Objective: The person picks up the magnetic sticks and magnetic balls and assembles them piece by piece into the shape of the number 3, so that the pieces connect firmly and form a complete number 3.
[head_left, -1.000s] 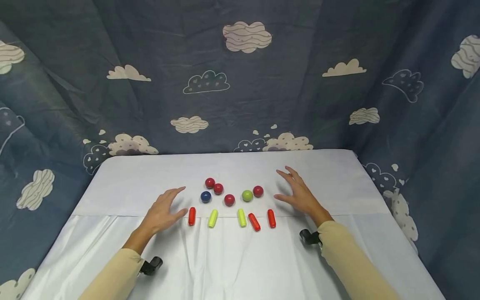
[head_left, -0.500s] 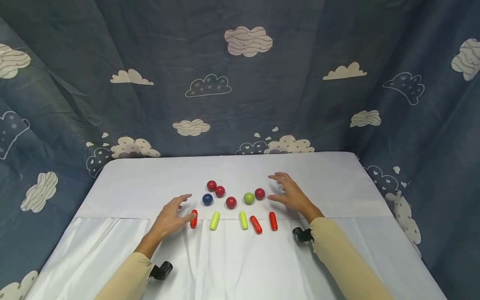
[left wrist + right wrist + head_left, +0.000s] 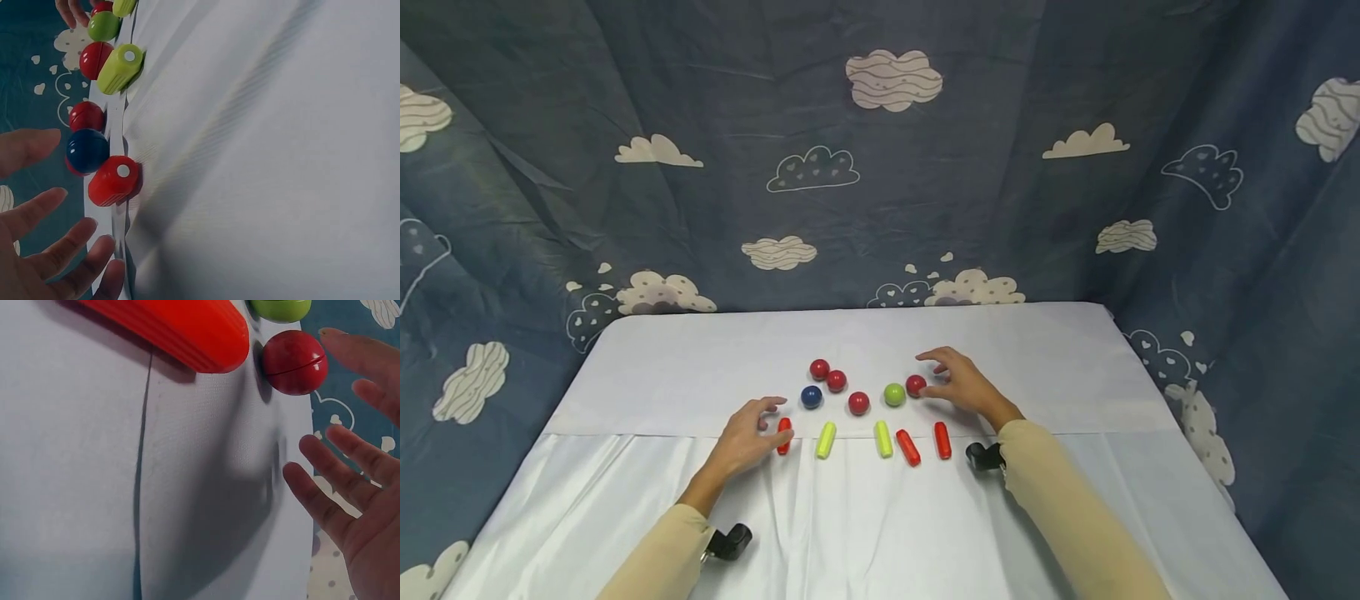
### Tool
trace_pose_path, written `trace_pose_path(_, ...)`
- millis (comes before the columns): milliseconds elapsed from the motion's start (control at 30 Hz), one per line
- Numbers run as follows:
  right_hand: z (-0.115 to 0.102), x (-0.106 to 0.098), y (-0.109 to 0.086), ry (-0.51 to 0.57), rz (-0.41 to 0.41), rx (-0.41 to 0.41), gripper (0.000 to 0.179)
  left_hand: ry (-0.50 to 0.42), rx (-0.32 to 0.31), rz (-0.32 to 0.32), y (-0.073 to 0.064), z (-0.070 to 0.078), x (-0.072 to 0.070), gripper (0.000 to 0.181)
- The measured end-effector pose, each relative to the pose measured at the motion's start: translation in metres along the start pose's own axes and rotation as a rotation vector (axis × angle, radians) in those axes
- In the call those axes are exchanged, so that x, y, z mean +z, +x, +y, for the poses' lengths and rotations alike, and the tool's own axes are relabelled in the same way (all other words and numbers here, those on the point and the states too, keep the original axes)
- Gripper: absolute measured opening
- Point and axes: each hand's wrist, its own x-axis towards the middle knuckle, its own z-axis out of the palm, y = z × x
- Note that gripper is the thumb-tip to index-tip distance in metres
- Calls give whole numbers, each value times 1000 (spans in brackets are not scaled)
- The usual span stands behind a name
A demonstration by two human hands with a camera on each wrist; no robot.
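- Holding the fingers of the left hand (image 3: 741, 437) spread and slightly bent, thumb apart, pinching nothing.
- Holding the fingers of the right hand (image 3: 966, 385) likewise spread, pinching nothing.
- Locating the red cylinder (image 3: 784, 447) just inward of the left fingertips, partly behind the thumb in the head view; seeing a gap in the left wrist view.
- Reading its long axis as pointing almost straight away from the person, with the left hand clearly nearer.
- Locating the red ball (image 3: 915, 384) leftward of the right hand, just beside the thumb tip; not being able to tell contact.
- Recording, between the hands, two yellow-green cylinders (image 3: 825, 440) and two more red cylinders (image 3: 907, 447).
- Counting farther back a blue ball (image 3: 811, 397), a green ball (image 3: 893, 394) and three other red balls (image 3: 858, 403).
- Noting white cloth (image 3: 880, 525) beneath all, and a cloud-printed curtain (image 3: 715, 217) behind.
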Motion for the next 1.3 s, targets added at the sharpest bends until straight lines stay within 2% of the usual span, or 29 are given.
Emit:
trace_pose_path(233, -2, 1, 5, 6, -48, 22, 57, -22, 45, 24, 0, -1, 1, 45)
trace_pose_path(533, -5, 3, 15, -9, -106, 32, 52, -64, 52, 45, 3, -7, 5, 42)
trace_pose_path(700, -5, 3, 17, -28, -141, 35, 51, -91, 31, 34, 5, -9, 9, 40)
trace_pose_path(933, -7, 6, 15, -6, -143, 14, 48, -70, -11, 27, 5, -9, 11, 36)
trace_pose_path(1067, -7, 8, 16, -21, -137, 8, 47, -64, -3, 42, 6, -9, 10, 34)
trace_pose_path(1300, -6, 9, 17, -28, -132, 36, 43, -64, -15, 26, 6, -8, 12, 34)
